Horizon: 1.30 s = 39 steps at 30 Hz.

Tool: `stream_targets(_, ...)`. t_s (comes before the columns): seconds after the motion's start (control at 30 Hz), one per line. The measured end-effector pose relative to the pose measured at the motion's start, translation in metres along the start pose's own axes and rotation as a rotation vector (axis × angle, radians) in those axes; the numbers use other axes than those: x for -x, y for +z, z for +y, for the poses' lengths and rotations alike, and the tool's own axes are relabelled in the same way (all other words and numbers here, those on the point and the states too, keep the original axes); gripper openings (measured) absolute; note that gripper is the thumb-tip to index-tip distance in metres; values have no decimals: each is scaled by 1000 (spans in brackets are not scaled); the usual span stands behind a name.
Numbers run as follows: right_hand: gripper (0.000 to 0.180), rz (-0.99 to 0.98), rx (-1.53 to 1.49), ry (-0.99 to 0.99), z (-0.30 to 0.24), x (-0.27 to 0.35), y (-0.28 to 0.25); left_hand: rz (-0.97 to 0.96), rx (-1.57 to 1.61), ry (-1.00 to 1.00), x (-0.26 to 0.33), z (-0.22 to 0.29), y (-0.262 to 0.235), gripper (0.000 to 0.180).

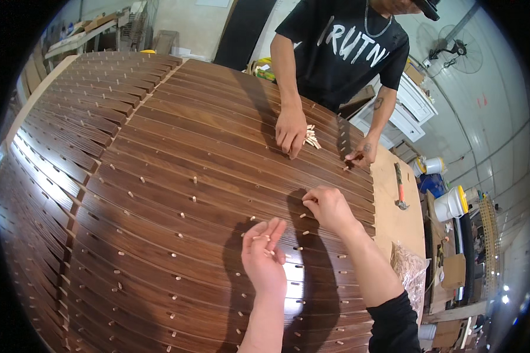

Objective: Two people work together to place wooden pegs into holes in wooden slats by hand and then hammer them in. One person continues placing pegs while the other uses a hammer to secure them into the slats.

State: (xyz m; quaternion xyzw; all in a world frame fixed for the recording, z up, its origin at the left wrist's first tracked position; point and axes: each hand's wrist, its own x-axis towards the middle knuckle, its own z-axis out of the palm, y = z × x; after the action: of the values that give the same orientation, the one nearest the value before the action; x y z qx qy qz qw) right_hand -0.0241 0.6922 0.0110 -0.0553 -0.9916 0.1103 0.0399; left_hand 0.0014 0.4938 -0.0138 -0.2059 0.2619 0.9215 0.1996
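My left hand (262, 262) is cupped palm up over the dark brown wooden boards (188, 141), with a few small pale wooden dowels (268, 252) in it. To its right and a little farther off, my right hand (331, 210) is closed in a pinch low over a board. Whatever lies between those fingertips is hidden. Around both hands, many dowels stick up from the boards in rows, such as one dowel (305, 233) just below my right hand. Small bare holes (257, 186) show in the boards farther away.
Across the boards a co-worker in a black shirt (347, 53) reaches in with both hands, beside a pile of dowels (312, 138). A hammer (401, 191) lies on the pale panel at right, near a clear bag of dowels (407, 267). White buckets (450, 204) stand beyond.
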Motion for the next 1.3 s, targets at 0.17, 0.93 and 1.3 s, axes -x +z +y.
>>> stream_targets(0.17, 17, 212, -38, -44, -56, 27, -24, 15, 20, 98, -2, 6, -2, 31)
stream_targets(0.93, 18, 100, -284, -107, -89, -38, 34, 175, 108, 259, 0, 17, -1, 29)
stream_targets(1.3, 18, 44, 123, -268, -102, -42, 35, 171, 20, 290, 2, 13, -4, 32)
